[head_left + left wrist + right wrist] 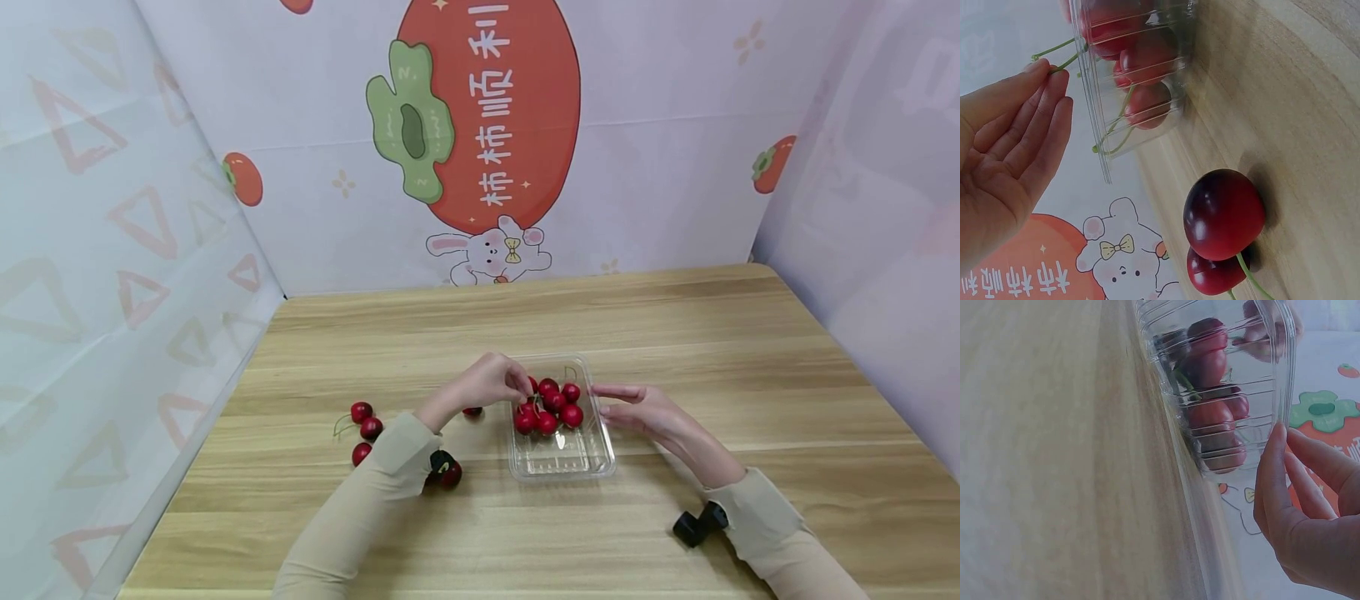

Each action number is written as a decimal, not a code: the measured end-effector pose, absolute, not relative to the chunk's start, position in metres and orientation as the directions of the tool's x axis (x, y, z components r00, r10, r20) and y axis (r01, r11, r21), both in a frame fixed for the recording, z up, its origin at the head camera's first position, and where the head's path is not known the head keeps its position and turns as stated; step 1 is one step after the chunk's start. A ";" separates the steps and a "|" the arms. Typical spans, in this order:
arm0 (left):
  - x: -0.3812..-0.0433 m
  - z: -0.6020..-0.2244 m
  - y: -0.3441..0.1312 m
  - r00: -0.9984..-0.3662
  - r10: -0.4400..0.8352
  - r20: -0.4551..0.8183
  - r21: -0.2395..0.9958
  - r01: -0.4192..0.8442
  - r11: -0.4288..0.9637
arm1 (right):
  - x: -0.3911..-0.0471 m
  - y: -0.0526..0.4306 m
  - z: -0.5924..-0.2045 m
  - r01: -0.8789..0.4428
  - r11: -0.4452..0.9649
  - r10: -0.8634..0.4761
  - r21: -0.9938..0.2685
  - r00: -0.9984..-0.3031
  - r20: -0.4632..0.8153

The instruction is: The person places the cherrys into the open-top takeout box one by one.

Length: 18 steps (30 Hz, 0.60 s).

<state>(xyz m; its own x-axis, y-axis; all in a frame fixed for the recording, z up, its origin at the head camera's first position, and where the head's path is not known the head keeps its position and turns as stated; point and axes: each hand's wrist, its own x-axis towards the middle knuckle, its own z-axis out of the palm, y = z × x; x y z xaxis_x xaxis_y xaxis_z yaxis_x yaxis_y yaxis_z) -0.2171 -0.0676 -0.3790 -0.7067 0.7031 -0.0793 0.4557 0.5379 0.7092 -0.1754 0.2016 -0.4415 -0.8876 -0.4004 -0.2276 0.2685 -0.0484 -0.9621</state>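
A clear plastic container [562, 462] stands on the table with several red cherries [572, 415] in its far part. Over its left side is my left hand [495, 382]; in the left wrist view its thumb and fingertips pinch a green cherry stem [1067, 64] at the rim. The cherry on that stem hangs or lies inside the box; which, I cannot tell. At the right side my right hand [651, 414] holds the container's rim [1283, 394] between thumb and fingers. Green stems stick up among the cherries.
Loose cherries [371, 428] lie on the wooden table [675, 333] to the left, some partly behind the left forearm. One more cherry [472, 412] sits under the left wrist. Printed cloth [637, 167] walls the table's back and sides.
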 end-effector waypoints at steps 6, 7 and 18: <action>-0.217 -0.381 -0.067 -0.703 0.705 -0.090 0.705 0.456 0.544 | -0.175 0.202 -0.442 0.265 -0.058 -0.403 -0.962 -0.888 -0.221; -0.217 -0.381 -0.066 -0.702 0.706 -0.092 0.705 0.455 0.544 | -0.175 0.202 -0.442 0.264 -0.059 -0.405 -0.963 -0.888 -0.219; -0.217 -0.383 -0.067 -0.701 0.707 -0.092 0.701 0.458 0.547 | -0.175 0.201 -0.441 0.267 -0.055 -0.401 -0.962 -0.888 -0.224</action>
<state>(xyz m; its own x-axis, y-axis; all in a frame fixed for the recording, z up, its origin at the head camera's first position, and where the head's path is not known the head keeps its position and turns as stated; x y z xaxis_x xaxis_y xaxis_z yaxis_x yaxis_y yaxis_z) -0.2173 -0.0674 -0.3835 -0.7014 0.7068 -0.0924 0.4585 0.5466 0.7007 -0.1750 0.2012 -0.4410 -0.8882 -0.4013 -0.2238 0.2672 -0.0549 -0.9621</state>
